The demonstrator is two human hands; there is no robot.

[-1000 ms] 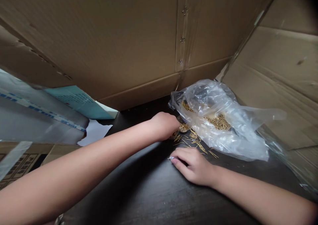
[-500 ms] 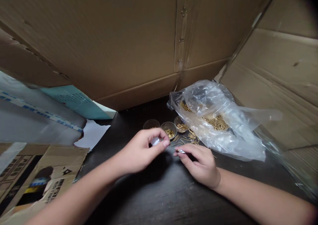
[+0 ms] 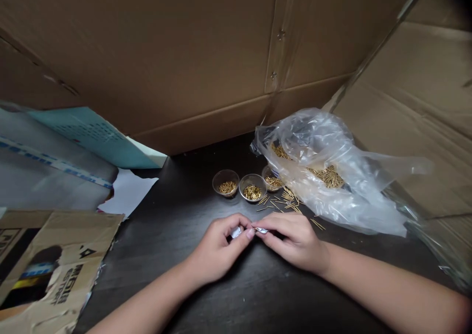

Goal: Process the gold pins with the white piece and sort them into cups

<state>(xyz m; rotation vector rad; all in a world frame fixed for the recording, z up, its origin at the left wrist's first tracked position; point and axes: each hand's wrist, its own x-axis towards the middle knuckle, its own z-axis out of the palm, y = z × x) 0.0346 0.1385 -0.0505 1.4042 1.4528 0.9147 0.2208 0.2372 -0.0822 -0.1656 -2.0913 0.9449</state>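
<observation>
My left hand [image 3: 223, 243] is closed, with the thumb and index fingertips pinched together. A silvery-white piece [image 3: 236, 232] shows inside its curled fingers; its kind is unclear. My right hand [image 3: 295, 238] pinches a small shiny silver piece [image 3: 261, 230], which has a tiny gold-coloured end near the left fingertips. The fingertips of both hands meet low over the dark table [image 3: 184, 294]. Just beyond them stand three small clear cups: a left cup [image 3: 214, 180], a middle cup [image 3: 241, 186] and a right cup [image 3: 265, 171], each holding small gold-coloured metal parts.
Loose gold pins [image 3: 289, 196] lie beside the right cup. A clear plastic bag [image 3: 368, 201] with many more pins spreads at the right. Cardboard walls [image 3: 184, 53] close off the back and right. A torn carton [image 3: 70, 255] and white paper [image 3: 129, 191] are at the left.
My hands have come together, so their fingertips now meet. The left hand has moved off the cups, uncovering the left one. The view has shifted slightly.
</observation>
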